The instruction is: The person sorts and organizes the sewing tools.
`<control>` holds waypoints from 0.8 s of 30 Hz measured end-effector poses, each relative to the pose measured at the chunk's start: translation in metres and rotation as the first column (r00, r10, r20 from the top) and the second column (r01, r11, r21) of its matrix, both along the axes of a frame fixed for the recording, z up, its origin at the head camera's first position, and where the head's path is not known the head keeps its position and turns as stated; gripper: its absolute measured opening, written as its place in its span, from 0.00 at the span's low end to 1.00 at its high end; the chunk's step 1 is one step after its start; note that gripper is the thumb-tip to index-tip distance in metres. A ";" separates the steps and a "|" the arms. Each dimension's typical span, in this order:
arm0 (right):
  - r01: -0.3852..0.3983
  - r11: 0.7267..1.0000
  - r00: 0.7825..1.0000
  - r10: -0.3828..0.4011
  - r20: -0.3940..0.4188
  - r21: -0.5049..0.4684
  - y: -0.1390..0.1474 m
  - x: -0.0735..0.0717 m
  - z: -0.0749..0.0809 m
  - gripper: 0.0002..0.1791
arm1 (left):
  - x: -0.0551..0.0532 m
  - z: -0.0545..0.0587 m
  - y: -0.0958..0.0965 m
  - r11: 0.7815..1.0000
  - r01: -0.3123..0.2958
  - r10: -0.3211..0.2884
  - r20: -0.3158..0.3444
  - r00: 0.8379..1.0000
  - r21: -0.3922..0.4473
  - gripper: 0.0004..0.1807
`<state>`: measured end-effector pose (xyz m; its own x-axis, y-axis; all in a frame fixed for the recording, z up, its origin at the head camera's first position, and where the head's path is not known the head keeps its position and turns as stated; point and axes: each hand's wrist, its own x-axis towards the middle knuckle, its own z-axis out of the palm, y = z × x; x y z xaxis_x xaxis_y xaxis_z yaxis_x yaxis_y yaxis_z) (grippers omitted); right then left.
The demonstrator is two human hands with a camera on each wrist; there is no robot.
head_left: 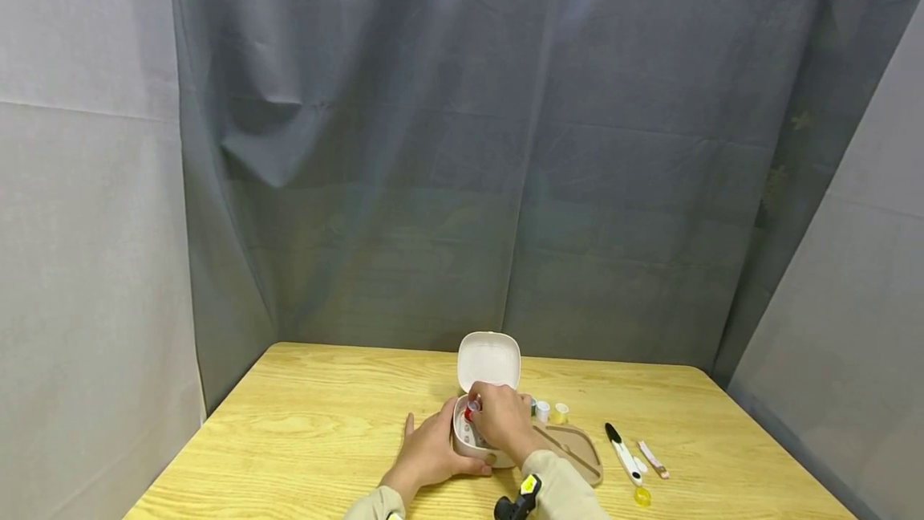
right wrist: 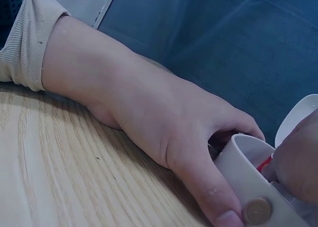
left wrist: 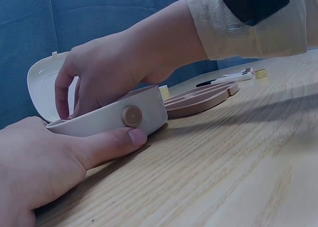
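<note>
A small white box (head_left: 469, 449) with a round brown button (left wrist: 132, 116) on its front stands on the table, its white lid (head_left: 488, 359) raised at the back. My left hand (head_left: 431, 452) grips the box from the left, with the thumb along the front wall close to the button. From the right, my right hand (head_left: 505, 416) reaches over the rim and pinches a small red spool (head_left: 471, 410) inside. In the left wrist view the box wall hides those fingertips.
Against the box's right side lies a brown tray (head_left: 588, 456). Behind it stand a white spool (head_left: 543, 412) and a yellow spool (head_left: 561, 413). Farther right are a white tool with a black end (head_left: 622, 452), a narrow strip (head_left: 653, 460) and a yellow round piece (head_left: 642, 496).
</note>
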<state>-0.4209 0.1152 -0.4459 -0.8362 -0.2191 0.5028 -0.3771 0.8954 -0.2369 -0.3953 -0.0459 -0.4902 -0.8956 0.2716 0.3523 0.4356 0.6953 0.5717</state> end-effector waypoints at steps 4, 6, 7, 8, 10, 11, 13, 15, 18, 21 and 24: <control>0.003 1.000 1.000 -0.003 0.017 -0.003 0.003 0.000 0.002 0.08 | 0.000 0.002 0.000 1.000 0.005 -0.005 0.010 1.000 0.004 0.69; 0.006 1.000 1.000 -0.006 0.020 -0.004 0.003 -0.001 0.002 0.09 | 0.000 0.002 0.001 1.000 0.006 -0.006 0.011 1.000 0.005 0.69; 0.009 1.000 1.000 -0.009 0.023 -0.007 0.003 -0.002 0.002 0.08 | -0.001 0.002 0.001 1.000 0.006 -0.006 0.010 1.000 0.004 0.69; 0.011 1.000 1.000 -0.011 0.024 -0.009 0.003 -0.002 0.001 0.08 | -0.001 0.001 0.001 1.000 0.006 -0.006 0.009 1.000 0.000 0.69; 0.013 1.000 1.000 -0.013 0.025 -0.011 0.003 -0.002 0.002 0.08 | -0.001 0.001 0.001 1.000 0.004 -0.004 0.008 1.000 -0.007 0.69; 0.013 1.000 1.000 -0.013 0.025 -0.012 0.003 -0.002 0.002 0.08 | -0.001 0.001 0.002 1.000 0.003 -0.003 0.008 1.000 -0.009 0.69; 0.015 1.000 1.000 -0.015 0.025 -0.013 0.004 -0.002 0.002 0.08 | -0.001 0.000 0.003 1.000 0.002 -0.002 0.008 1.000 -0.012 0.69; 0.017 1.000 1.000 -0.016 0.024 -0.011 0.004 -0.002 0.002 0.08 | -0.002 0.001 0.003 1.000 0.001 -0.001 0.009 1.000 -0.011 0.69; 0.012 1.000 1.000 -0.012 0.020 -0.007 0.004 -0.003 0.002 0.08 | -0.002 0.001 0.003 1.000 -0.002 0.002 0.006 1.000 -0.012 0.69; 0.001 1.000 1.000 -0.001 0.021 0.001 0.004 -0.002 0.002 0.08 | -0.001 0.002 0.004 1.000 0.004 -0.004 -0.001 1.000 -0.011 0.69; -0.016 1.000 1.000 0.016 0.020 0.007 0.003 0.000 0.002 0.09 | -0.001 0.002 0.005 1.000 0.012 -0.012 -0.010 1.000 -0.006 0.68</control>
